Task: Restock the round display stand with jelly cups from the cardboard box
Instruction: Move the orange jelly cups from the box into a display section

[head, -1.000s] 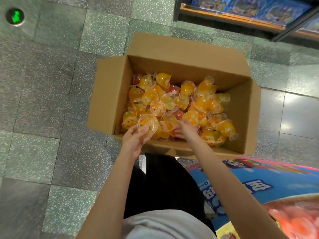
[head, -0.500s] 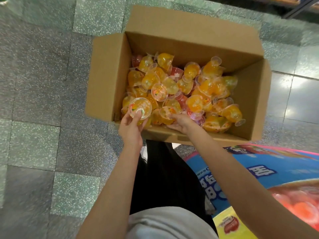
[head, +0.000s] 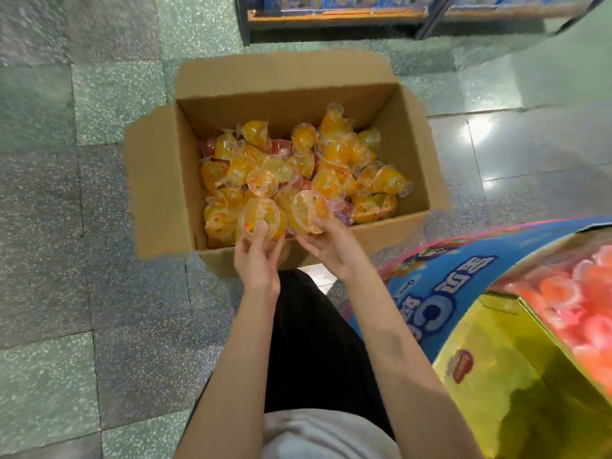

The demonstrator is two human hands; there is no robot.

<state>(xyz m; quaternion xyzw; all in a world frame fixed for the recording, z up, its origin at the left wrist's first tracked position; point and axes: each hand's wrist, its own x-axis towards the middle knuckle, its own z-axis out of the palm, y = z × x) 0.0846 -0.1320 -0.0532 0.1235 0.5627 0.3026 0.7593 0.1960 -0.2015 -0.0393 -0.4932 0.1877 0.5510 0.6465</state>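
An open cardboard box [head: 155, 193] stands on the floor, holding several orange and a few red jelly cups [head: 334, 150]. My left hand [head: 260, 256] grips one orange jelly cup [head: 260, 215] above the box's near edge. Beside it, my right hand [head: 331, 241] holds a second orange jelly cup [head: 309, 210] by its lower rim. Both cups face me with their clear lids. The round display stand [head: 443, 293] curves in at the lower right, with a blue printed wall, a yellow divider and pink-red cups inside.
Speckled grey-green floor tiles [head: 66, 226] surround the box. A shop shelf [head: 337, 14] with blue packages runs along the top edge. My dark trousers and light shirt fill the bottom centre.
My right hand has taken a cup out of the pile and raised it. My left hand has lifted its cup closer to me. The view has shifted so more of the stand shows.
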